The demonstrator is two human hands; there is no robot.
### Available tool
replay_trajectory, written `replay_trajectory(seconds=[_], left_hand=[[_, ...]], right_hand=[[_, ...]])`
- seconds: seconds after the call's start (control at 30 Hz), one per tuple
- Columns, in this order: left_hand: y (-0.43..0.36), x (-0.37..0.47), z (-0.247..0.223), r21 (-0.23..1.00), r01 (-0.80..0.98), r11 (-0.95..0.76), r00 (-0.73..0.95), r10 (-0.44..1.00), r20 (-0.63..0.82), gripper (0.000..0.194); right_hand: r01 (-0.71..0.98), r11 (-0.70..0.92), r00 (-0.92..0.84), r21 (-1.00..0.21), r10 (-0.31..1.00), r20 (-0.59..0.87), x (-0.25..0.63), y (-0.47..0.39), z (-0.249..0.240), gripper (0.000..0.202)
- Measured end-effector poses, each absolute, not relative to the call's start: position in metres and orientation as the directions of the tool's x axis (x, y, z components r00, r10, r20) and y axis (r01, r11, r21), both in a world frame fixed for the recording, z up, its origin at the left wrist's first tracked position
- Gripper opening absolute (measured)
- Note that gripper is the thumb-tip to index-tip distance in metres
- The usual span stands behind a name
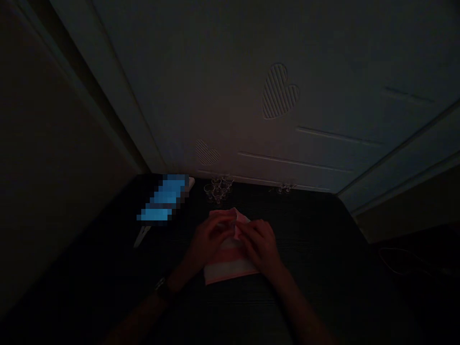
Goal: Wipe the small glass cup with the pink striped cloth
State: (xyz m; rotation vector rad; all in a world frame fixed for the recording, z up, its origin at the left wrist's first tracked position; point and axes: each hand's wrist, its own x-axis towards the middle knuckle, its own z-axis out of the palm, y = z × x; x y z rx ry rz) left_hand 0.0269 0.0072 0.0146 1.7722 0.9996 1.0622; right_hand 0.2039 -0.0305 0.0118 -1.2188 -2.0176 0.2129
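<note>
A pink-and-white striped cloth [230, 270] lies on the dark tabletop in front of me, its far part lifted and bunched between my hands. My left hand [210, 237] is at its left side, with curled fingers closed on the upper part of the cloth. From the right, my right hand [260, 242] pinches the raised fold near the middle. The fingertips of both hands nearly meet there. In the dim light I cannot make out whether anything small is inside the fold. A dark watch or band [163, 287] is on my left wrist.
To the left, a device with a lit, pixelated blue screen [163, 199] leans on a light stand [143, 235]. Small shiny glass-like or wire pieces [218, 189] stand at the back, with a smaller group [286, 188] further right. Behind the table [316, 249] rises a pale panel [230, 96] with striped hearts.
</note>
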Motion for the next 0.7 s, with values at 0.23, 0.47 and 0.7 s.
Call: replay_trajectory(seconds=[0.23, 0.47, 0.7], left_hand=[[0.0072, 0.0245, 0.0163, 0.831, 0.319, -0.456, 0.346, 0.872, 0.346, 0.022], [0.0063, 0.0231, 0.0147, 0.757, 0.411, -0.509, 0.339, 0.855, 0.391, 0.015], [0.0033, 0.0252, 0.0146, 0.758, 0.416, -0.502, 0.34, 0.859, 0.382, 0.022]], right_hand=[[0.719, 0.523, -0.28, -0.458, 0.82, 0.498, 0.2054, -0.0305, 0.0138, 0.032], [0.708, 0.556, -0.306, -0.436, 0.798, 0.52, 0.2056, -0.0291, 0.0119, 0.035], [0.704, 0.553, -0.325, -0.446, 0.808, 0.491, 0.2056, -0.0282, 0.0105, 0.036]])
